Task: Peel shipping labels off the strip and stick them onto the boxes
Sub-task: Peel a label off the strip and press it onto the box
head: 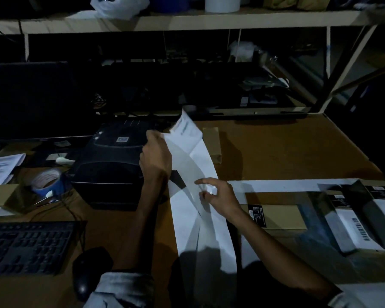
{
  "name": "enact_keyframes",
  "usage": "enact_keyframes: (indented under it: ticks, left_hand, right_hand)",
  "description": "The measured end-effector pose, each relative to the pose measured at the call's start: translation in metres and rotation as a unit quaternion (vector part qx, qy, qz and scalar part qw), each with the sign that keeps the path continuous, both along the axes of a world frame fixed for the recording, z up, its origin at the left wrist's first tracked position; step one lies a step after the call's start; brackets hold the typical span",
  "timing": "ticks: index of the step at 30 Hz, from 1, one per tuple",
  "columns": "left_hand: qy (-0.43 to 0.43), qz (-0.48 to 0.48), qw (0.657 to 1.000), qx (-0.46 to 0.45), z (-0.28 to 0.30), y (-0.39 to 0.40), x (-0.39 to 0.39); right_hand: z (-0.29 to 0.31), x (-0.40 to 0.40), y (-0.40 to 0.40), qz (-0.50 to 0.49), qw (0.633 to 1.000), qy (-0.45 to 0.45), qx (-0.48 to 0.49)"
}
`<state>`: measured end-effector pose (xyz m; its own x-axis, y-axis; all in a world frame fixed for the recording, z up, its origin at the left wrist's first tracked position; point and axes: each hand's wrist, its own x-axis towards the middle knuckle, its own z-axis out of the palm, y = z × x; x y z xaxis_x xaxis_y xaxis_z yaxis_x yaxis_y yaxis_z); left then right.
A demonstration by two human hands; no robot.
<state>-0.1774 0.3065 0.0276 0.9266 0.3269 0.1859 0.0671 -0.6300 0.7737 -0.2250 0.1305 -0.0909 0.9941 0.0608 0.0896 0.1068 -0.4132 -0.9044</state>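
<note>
A long white label strip (pixel 200 218) hangs down the middle of the view over the brown table. My left hand (pixel 156 156) grips its upper part, where a printed label (pixel 185 127) stands up, bent away from the backing. My right hand (pixel 218 196) pinches the strip's right edge lower down between thumb and fingers. A small brown box (pixel 213 145) lies just behind the strip. More boxes (pixel 282 216) lie at the right, one carrying a barcode label (pixel 356 230).
A black label printer (pixel 111 165) sits left of my left hand. A blue tape roll (pixel 47 181), papers, a keyboard (pixel 29 247) and a mouse (pixel 87 270) fill the left side. A dark monitor and shelves stand behind. Bare brown table (pixel 287 147) lies at the back right.
</note>
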Motion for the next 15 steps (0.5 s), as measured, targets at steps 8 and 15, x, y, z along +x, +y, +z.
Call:
enact_keyframes:
  ticks: [8, 15]
  left_hand:
    - [-0.083, 0.111, 0.985, 0.104, 0.018, 0.012, 0.002]
    - [-0.115, 0.204, 0.967, 0.104, 0.026, 0.012, -0.008]
  right_hand:
    - [0.004, 0.008, -0.007, -0.043, 0.996, 0.070, -0.028]
    - [0.009, 0.012, -0.006, -0.068, 0.977, 0.188, -0.079]
